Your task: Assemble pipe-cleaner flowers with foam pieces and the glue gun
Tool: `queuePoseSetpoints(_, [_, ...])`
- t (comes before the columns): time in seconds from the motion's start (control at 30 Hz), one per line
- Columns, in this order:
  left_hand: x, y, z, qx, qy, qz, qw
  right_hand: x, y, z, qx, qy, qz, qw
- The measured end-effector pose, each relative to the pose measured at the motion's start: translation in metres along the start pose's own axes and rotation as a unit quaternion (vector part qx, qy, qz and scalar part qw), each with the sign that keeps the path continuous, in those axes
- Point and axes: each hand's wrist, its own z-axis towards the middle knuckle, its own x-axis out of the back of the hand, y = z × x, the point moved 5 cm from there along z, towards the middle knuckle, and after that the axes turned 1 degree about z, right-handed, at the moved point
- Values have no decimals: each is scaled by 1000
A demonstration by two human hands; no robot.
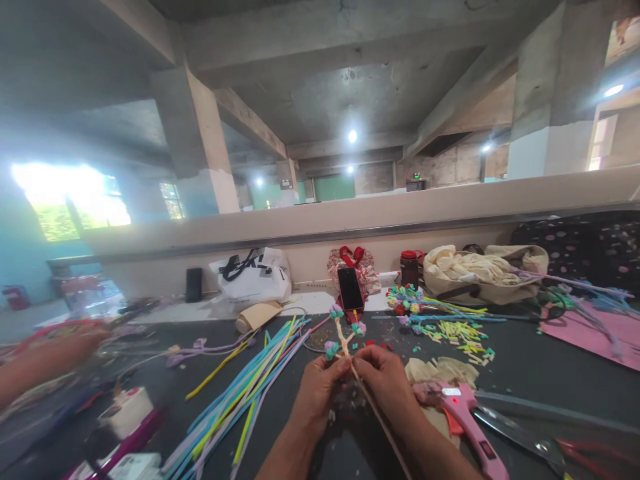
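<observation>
A person works at a dark bench (515, 353) with two bare hands. Between them is a thin cream stem (343, 339) with fuzzy purple and green balls (359, 329) at its top. The stem is long and tilted. Its top points away from the person and a little to the left. Its tail slants back and to the right, down between the two arms. The tail lies closer to the right arm than to the left one.

The left hand (320, 383) and the right hand (384, 379) meet at the stem, just below where it forks. The fingers of both hands are pinched nearly closed, and each hand has hold of it there. So the balls are past the fingertips, and the tail is on the near side.

A pink glue gun (469, 408) lies just beside the right arm. Past it is a metal tool with red handles (525, 433). A bunch of fuzzy sticks (255, 393) lies left of the left hand. A phone (350, 290) leans behind the balls. Another person's arm (55, 357) shows, blurry, at the far left.
</observation>
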Motion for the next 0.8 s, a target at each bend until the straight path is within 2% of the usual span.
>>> queuePoseSetpoints(0.07, [0,0,-1,9,1,-14,1000,-1,-9,-2,60,-17,-93,994])
queuePoseSetpoints(0.2, [2,4,-3,3,-1,-12,1000,-5,-20,-10,139,-27,-174,974])
queuePoseSetpoints(0.33, [6,8,-2,-34,6,26,999,-3,-23,-12,156,-14,-207,966])
queuePoseSetpoints(0.47, [5,12,-1,-63,-14,42,997,-2,-15,-4,92,-35,-154,983])
queuePoseSetpoints(0.53, [3,15,-3,-72,-25,40,996,-4,-6,0,24,-58,-68,996])
queuePoseSetpoints(0.6, [2,17,-4,-78,-31,34,996,-9,2,0,-53,-85,32,994])
queuePoseSetpoints(0.7, [-1,18,-7,-70,-36,22,997,-16,5,-6,-124,-117,164,972])
queuePoseSetpoints(0.8, [-6,17,-10,-53,-57,-8,997,-25,4,-14,-173,-184,286,925])
